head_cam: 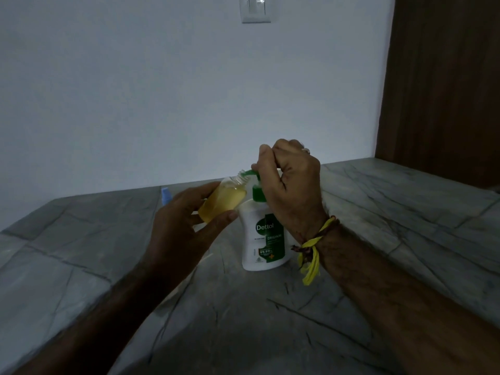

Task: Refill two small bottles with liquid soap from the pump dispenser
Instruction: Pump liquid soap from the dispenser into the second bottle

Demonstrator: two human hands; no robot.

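Both busy: left hand [186,220] grips small bottle [221,201], tilted mouth-up under nozzle [247,173]; right hand [286,174] curls over Dettol pump dispenser [263,236].

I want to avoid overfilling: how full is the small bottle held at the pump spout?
Mostly full. In the small bottle, tilted in the left hand, yellow soap reaches up to its shoulder; only the clear neck is empty.

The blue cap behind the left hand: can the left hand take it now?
Probably not yet. The left hand grips the small bottle at the green pump nozzle, so it is occupied. The blue cap lies close behind it on the countertop, nothing between.
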